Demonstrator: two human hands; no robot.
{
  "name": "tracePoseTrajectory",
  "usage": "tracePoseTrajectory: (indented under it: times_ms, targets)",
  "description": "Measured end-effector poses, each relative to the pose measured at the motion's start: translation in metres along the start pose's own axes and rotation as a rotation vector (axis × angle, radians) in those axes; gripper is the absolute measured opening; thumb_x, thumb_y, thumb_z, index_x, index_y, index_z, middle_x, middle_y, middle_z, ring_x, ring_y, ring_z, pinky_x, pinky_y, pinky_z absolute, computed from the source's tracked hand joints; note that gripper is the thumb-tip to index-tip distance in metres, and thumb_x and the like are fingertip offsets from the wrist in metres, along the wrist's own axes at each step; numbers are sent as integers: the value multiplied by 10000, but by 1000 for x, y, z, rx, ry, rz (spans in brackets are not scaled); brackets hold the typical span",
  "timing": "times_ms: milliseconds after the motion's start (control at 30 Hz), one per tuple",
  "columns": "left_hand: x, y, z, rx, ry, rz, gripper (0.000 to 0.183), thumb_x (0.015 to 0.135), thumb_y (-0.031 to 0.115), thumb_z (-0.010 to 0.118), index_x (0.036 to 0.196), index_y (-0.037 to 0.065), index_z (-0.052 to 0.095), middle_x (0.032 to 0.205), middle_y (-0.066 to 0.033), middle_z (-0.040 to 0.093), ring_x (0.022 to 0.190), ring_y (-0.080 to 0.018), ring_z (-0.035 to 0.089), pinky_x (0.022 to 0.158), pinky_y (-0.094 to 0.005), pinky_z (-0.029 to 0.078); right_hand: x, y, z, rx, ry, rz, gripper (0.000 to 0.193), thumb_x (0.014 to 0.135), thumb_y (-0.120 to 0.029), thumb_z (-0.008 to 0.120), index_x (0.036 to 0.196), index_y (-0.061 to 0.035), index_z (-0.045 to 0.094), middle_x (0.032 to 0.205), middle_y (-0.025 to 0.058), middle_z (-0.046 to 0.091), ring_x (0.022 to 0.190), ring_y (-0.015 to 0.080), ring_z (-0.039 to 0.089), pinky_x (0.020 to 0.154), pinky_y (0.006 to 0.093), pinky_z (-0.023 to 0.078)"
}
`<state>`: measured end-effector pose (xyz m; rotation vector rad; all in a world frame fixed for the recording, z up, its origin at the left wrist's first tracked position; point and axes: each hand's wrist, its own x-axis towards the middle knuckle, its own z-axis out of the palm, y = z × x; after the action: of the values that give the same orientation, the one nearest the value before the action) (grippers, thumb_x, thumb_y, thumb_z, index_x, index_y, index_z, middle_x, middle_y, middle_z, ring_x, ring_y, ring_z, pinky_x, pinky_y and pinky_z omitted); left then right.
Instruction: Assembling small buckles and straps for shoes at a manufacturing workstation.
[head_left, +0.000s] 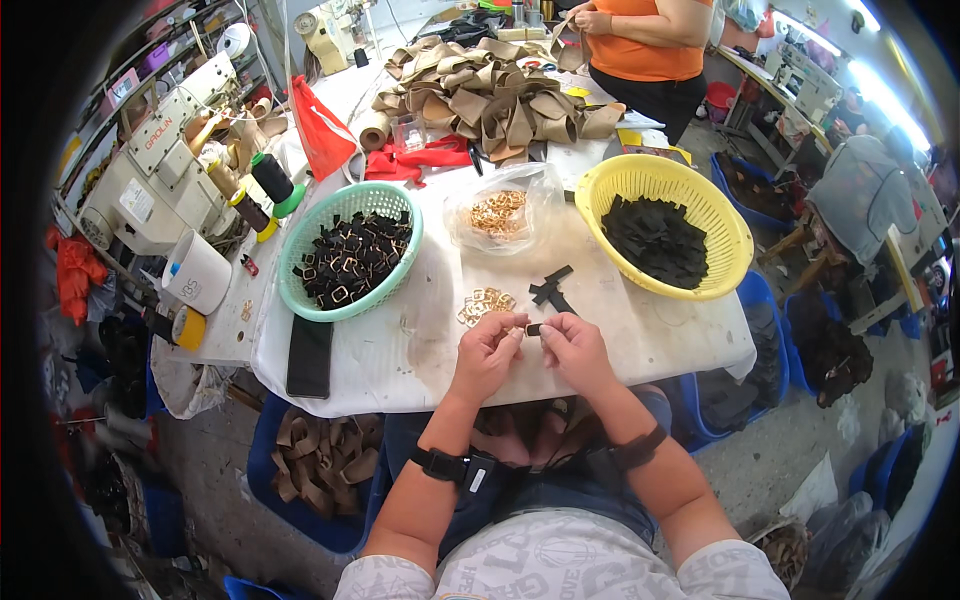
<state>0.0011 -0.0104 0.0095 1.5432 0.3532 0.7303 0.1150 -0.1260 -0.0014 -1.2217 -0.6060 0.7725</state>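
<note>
Both hands meet at the table's front edge with fingertips pinched close together. My left hand (488, 352) grips a small gold buckle, mostly hidden by the fingers. Between the hands shows a short black strap piece (533, 330), pinched by my right hand (577, 350) and reaching toward the buckle; whether it passes through cannot be made out. Just beyond my left hand lies a small pile of gold buckles (486, 304). Several loose black strips (553, 285) lie crossed beyond my right hand.
A green basket (290, 255) holds black straps with buckles; a yellow basket (735, 240) holds black strips. Between them sits a plastic bag (545, 190) of buckles. A phone (309, 357) lies at the left edge. Brown pieces (500, 95) are heaped behind, near a person in orange (650, 40).
</note>
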Motion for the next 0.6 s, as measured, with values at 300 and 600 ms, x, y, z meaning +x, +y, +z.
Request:
tracePoseTrajectory:
  times_ms: [300, 600]
  targets:
    - [1, -5, -8, -100, -131, -103, 158, 876, -12, 599, 1025, -23, 648, 912, -37, 655, 728, -63, 589, 628, -203, 502, 0, -16, -5, 36, -132, 76, 107, 933, -98, 558, 925, 5, 587, 696, -1, 559, 561, 69, 518, 517, 205, 426]
    - [0, -6, -12, -90, -213, -152, 91, 889, 13, 598, 970, -15, 627, 861, -16, 644, 733, -68, 580, 660, -205, 482, 1, -21, -7, 10, -158, 155, 100, 916, -102, 588, 929, -3, 589, 715, 5, 571, 560, 68, 534, 504, 202, 432]
